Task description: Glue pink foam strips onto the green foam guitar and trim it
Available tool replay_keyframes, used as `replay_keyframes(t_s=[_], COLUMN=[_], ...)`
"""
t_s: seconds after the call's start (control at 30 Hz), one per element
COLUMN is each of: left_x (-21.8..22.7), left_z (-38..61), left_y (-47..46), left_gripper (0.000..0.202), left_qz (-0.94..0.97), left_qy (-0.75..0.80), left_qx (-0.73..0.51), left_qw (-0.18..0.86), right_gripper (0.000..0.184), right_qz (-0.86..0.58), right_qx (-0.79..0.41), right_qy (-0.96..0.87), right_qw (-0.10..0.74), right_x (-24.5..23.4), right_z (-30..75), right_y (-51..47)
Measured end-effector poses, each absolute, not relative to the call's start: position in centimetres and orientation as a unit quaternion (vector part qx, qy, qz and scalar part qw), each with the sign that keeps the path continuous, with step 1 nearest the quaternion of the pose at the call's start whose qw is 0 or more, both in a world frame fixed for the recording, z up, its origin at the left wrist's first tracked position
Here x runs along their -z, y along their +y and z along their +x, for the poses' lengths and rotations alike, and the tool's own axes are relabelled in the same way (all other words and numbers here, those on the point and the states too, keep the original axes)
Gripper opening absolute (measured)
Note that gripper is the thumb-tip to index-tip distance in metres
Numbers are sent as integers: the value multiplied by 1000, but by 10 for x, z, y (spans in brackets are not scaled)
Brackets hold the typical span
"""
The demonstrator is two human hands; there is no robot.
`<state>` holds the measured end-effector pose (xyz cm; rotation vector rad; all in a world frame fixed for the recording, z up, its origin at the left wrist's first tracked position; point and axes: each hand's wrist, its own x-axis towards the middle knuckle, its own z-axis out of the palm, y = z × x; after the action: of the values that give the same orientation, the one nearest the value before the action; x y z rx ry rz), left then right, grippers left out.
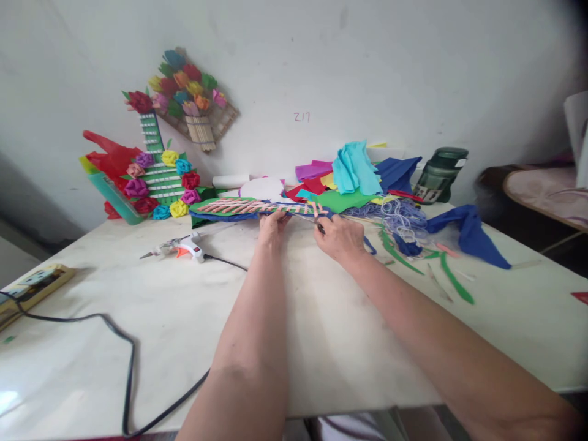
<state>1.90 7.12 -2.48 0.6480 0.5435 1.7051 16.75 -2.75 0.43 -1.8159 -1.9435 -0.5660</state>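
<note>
A flat craft piece of green and blue paper with rows of pink sticks lies across the table's far middle. My left hand rests on its near edge, fingers curled down onto it. My right hand is closed beside the piece's right end, pinching a thin dark tool whose tip shows near the last sticks. A white glue gun lies to the left of my hands, with its black cord running toward the front edge.
Finished paper-flower crafts lean on the wall at back left. Coloured paper sheets, pale yarn, blue cloth and green strips crowd the right. A green jar stands behind. A power strip sits far left.
</note>
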Motion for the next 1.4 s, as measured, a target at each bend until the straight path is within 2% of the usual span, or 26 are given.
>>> replay_keyframes(t_s=[0.53,0.8,1.4], left_x=[18,15,13], left_z=[12,13,13], left_y=[71,69,66], left_gripper=[53,61,62], left_qz=[236,224,221], left_qy=[225,213,231], left_qx=[-777,-786,-783], left_qw=[538,536,534], right_gripper=[33,33,35], right_qz=[-603,-604,-606], right_qx=[262,262,262], right_qy=[-702,-699,-697], right_qw=[275,279,280], right_x=[1,3,3], right_z=[178,181,182], right_y=[-25,-24,-23])
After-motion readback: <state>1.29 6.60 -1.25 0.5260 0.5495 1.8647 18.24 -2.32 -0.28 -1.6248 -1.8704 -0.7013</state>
